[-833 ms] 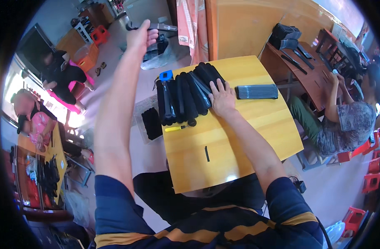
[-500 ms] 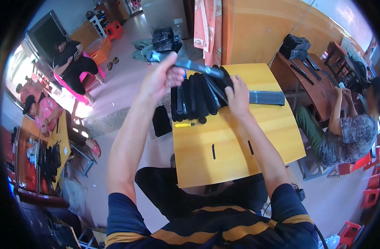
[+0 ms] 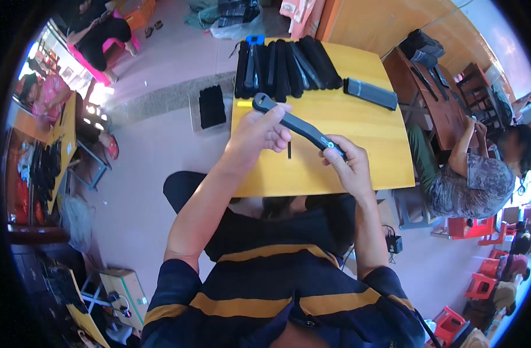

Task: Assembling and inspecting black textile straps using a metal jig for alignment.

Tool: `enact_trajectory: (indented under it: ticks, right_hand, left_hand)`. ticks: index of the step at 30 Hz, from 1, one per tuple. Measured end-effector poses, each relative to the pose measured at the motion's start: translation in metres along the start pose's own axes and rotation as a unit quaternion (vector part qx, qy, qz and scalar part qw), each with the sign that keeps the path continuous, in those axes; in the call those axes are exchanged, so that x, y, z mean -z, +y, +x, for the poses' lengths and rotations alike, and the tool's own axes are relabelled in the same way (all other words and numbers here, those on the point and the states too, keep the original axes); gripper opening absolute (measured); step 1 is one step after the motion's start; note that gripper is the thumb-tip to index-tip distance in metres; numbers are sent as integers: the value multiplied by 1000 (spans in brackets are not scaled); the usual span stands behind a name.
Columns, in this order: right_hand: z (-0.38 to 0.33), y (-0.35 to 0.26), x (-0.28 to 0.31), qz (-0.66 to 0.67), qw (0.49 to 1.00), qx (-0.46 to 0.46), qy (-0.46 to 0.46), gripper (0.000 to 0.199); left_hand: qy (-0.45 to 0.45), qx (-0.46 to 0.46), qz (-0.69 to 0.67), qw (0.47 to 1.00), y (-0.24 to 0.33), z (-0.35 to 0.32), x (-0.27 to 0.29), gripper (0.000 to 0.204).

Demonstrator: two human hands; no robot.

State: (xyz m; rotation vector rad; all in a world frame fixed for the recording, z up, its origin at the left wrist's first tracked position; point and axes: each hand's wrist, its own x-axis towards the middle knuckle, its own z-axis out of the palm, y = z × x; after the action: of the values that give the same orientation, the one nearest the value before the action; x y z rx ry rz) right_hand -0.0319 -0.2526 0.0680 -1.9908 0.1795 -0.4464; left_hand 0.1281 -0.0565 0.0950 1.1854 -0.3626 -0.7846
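A long, slightly curved black bar [image 3: 300, 126] is held at a slant above the yellow table [image 3: 335, 181]. It has a slot at its upper left end and a small pale mark near its lower right end. My left hand [image 3: 257, 134] grips it near the slotted end, thumb on top. Fingers of my right hand [image 3: 351, 165] are closed round the other end. Beneath the bar, a short thin black strip [image 3: 289, 149] lies on the tabletop. Partly hidden behind my left hand is a small yellow tool [image 3: 244, 104].
A row of long black pieces [image 3: 283, 66] covers the table's far side, with a blue object [image 3: 255, 39] behind. A dark flat bundle [image 3: 370, 94] lies at the right edge. On the floor, a clear bin [image 3: 196, 110] holds black pieces. A co-worker [image 3: 474, 180] sits at right.
Both hands have come back toward me from the far row, bringing the black bar over the table's near half. My view has tilted downward.
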Motion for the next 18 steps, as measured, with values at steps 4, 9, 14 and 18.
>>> enact_trajectory:
  ticks: [4, 9, 14, 18]
  right_hand:
    - [-33, 18, 4, 26, 998, -22, -52, 23]
    - [-47, 13, -3, -51, 998, 15, -26, 27]
    - [-38, -21, -20, -158, 981, 45, -103, 29]
    - [-33, -8, -32, 45, 970, -94, -221, 27]
  left_hand:
    - [22, -46, 27, 998, -22, -34, 25, 39]
    - [36, -32, 46, 998, -44, -56, 31, 33]
    - [39, -80, 115, 989, -59, -69, 11, 33]
    - [13, -80, 90, 993, -66, -76, -1, 31]
